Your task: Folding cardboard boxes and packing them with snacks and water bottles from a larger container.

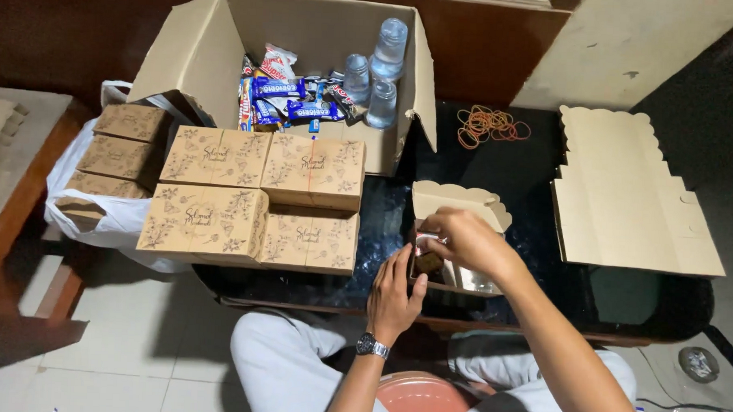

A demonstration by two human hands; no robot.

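Dark, shiny worktop (546, 180) holds a small open box (455, 233) near its front edge, its scalloped lid tipped up toward the back. The right hand (471, 240) pinches a little packet (427, 242) into it; the left hand (394, 292), fingers loosely curled, steadies the box's side. This looks like packing; next comes careful placing. Closed printed boxes (253, 198) sit left.

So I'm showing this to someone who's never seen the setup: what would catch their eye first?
Probably the big open carton at the back of the dark table, holding snack packets and clear cups. In front of it sit four closed printed kraft boxes. At the near edge, the left hand steadies a small open box while the right hand reaches into it.
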